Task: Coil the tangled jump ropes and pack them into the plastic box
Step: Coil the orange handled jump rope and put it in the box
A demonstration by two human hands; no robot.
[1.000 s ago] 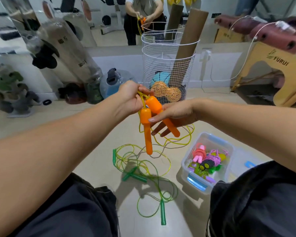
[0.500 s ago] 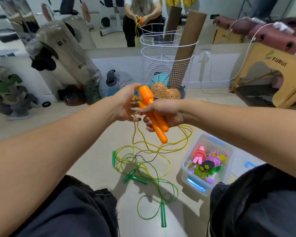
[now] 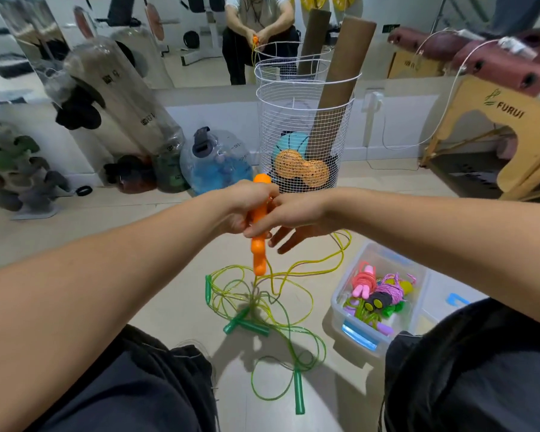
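Orange handles point(image 3: 258, 232) held upright, about level with the knees, 2 of them pressed together as one bundle. Gripped by the left hand point(image 3: 247, 203), fingers curled round the upper part, one rounded end poking out above the knuckles. Touched from the other side by the right hand point(image 3: 289, 215), thumb and forefinger pinching the bundle at mid-height, remaining fingers stretched loosely downward. Trailing from the lower tip, a thin yellow rope point(image 3: 306, 263), looping over the pale floor point(image 3: 175, 294) and out toward the right. Tangled beneath it, a green rope point(image 3: 289, 350) with green handles point(image 3: 247, 322) lying crossed near the middle of the heap and 1 more green handle point(image 3: 299, 392) lower down, between the dark trouser legs. Just right of the tangle, the clear plastic box point(image 3: 356, 333), lid off, standing on the floor and holding several coiled ropes point(image 3: 378, 291) in pink, purple and green. Beside the box on its far right, a translucent lid point(image 3: 449, 294) with a blue clip. Farther back, a white wire basket point(image 3: 306, 126) containing balls and a cardboard tube point(image 3: 340, 88), against a mirrored wall. Left of the basket, a blue water jug point(image 3: 219, 160).
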